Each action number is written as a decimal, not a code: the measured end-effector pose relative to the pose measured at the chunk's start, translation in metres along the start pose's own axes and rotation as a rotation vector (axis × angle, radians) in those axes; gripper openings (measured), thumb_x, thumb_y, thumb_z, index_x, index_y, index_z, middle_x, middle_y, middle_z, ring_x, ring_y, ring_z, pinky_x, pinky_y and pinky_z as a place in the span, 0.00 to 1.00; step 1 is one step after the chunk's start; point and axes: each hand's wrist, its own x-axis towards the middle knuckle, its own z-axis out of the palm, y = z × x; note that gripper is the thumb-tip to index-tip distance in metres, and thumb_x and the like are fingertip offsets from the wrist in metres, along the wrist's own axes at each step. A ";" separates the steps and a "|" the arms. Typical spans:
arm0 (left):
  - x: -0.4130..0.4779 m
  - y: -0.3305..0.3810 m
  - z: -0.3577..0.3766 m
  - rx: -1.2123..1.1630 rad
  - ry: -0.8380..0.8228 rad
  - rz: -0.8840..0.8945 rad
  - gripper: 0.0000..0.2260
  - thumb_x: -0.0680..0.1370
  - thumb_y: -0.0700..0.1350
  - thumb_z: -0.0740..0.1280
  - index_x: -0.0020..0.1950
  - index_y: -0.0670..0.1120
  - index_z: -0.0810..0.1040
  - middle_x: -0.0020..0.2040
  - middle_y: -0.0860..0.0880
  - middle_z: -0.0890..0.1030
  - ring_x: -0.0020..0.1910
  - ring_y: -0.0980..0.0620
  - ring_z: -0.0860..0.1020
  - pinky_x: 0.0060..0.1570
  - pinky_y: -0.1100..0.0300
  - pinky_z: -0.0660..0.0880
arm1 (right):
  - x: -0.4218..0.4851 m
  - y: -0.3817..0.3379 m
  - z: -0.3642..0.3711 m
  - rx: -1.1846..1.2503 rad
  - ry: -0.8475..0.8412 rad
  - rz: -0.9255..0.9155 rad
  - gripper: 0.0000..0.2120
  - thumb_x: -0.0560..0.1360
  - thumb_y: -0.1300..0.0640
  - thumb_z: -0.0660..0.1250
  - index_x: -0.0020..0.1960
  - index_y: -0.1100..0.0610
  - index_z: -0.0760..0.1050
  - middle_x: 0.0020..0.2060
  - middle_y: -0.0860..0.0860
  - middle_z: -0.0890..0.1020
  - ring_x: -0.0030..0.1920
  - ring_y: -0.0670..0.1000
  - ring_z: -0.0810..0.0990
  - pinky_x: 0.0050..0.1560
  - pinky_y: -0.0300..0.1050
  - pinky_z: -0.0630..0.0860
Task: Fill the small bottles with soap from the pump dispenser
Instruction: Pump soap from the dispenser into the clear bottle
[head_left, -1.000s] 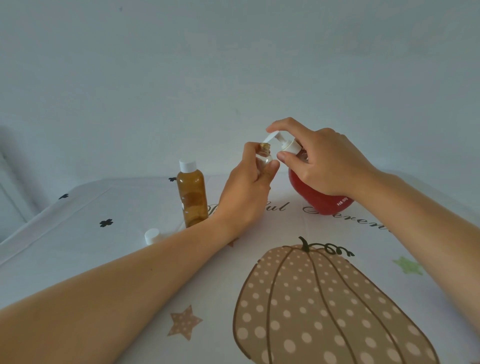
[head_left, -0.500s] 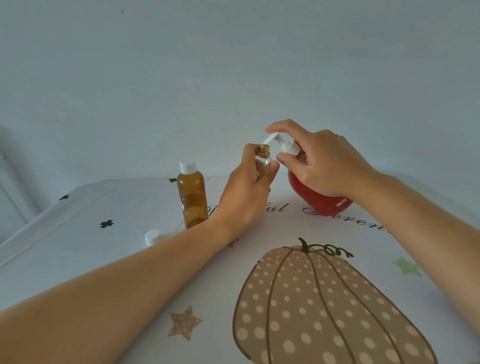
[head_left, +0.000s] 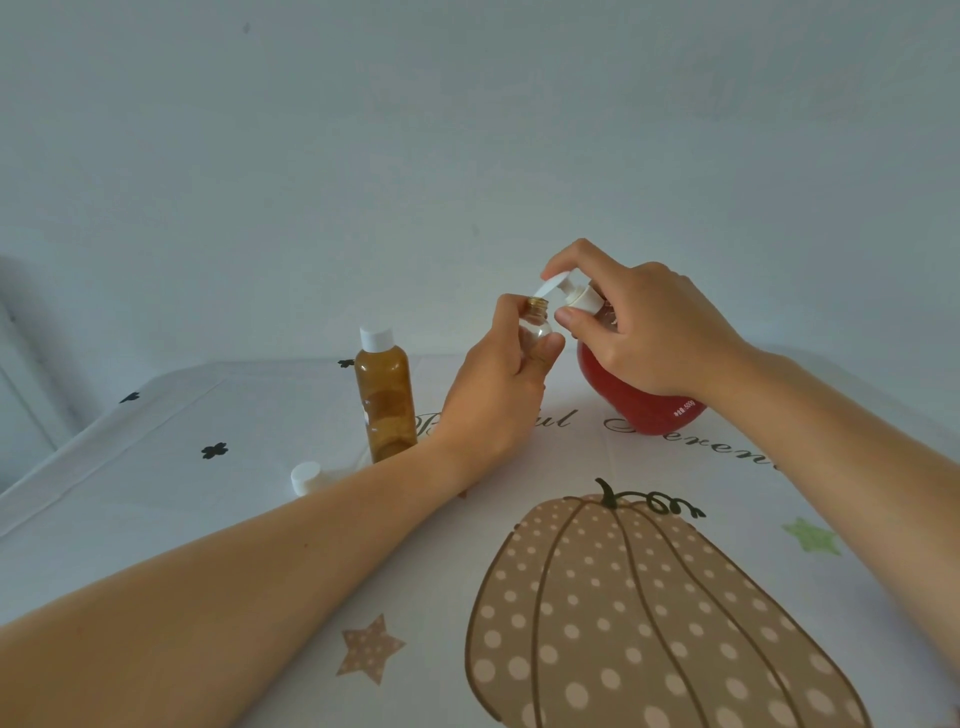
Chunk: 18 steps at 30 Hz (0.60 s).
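My left hand (head_left: 498, 389) grips a small clear bottle (head_left: 536, 325) with an open threaded neck, holding it up just under the white pump nozzle (head_left: 551, 284). My right hand (head_left: 644, 332) is curled over the pump head of the round red soap dispenser (head_left: 636, 402), forefinger on top of the nozzle, thumb against the white collar. The dispenser stands on the table, tilted a little toward the small bottle. An amber bottle (head_left: 387, 402) with a white cap stands upright to the left of my left hand.
A loose white cap (head_left: 305, 477) lies on the table (head_left: 156, 509) beside my left forearm. The tablecloth shows a dotted pumpkin print (head_left: 649, 613) near me. A plain pale wall rises behind the table's far edge.
Almost nothing has moved. Both hands keep their hold, with the small bottle's mouth staying under the nozzle.
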 end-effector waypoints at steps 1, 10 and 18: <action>0.000 0.000 0.000 -0.003 0.002 0.000 0.05 0.88 0.51 0.59 0.64 0.57 0.64 0.49 0.45 0.80 0.46 0.43 0.82 0.44 0.40 0.81 | 0.000 0.000 0.000 0.000 0.002 -0.002 0.12 0.84 0.48 0.64 0.67 0.41 0.69 0.32 0.47 0.81 0.32 0.50 0.80 0.39 0.49 0.77; 0.002 -0.004 -0.002 -0.086 0.027 -0.019 0.06 0.88 0.52 0.60 0.63 0.55 0.66 0.48 0.45 0.79 0.44 0.43 0.80 0.36 0.49 0.79 | -0.001 -0.002 0.000 -0.016 -0.001 -0.012 0.18 0.84 0.49 0.64 0.73 0.40 0.68 0.27 0.45 0.76 0.30 0.44 0.75 0.36 0.43 0.66; 0.002 -0.007 -0.002 -0.089 0.021 -0.020 0.07 0.88 0.54 0.59 0.64 0.56 0.65 0.47 0.46 0.80 0.43 0.49 0.81 0.35 0.60 0.77 | -0.001 -0.004 -0.001 -0.008 -0.002 -0.002 0.16 0.84 0.48 0.64 0.70 0.40 0.69 0.29 0.47 0.78 0.32 0.47 0.77 0.39 0.47 0.73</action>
